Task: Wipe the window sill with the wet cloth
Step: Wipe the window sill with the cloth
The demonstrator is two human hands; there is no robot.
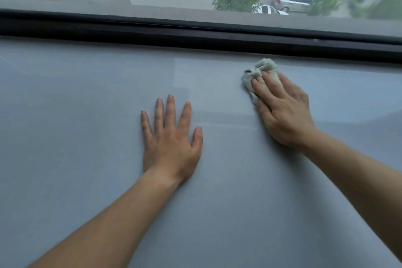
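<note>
The wide grey window sill (87, 115) fills most of the view. A crumpled pale cloth (258, 69) lies on it near the dark window frame, right of centre. My right hand (282, 111) presses down on the cloth, fingers over its near part, most of the cloth bunched ahead of the fingertips. My left hand (171, 137) rests flat on the sill at the centre, palm down, fingers spread, holding nothing. A faint damp streak shows on the sill between the two hands.
The black window frame (195, 32) runs across the far edge of the sill. Behind the glass lie an outer ledge, trees and parked cars far below.
</note>
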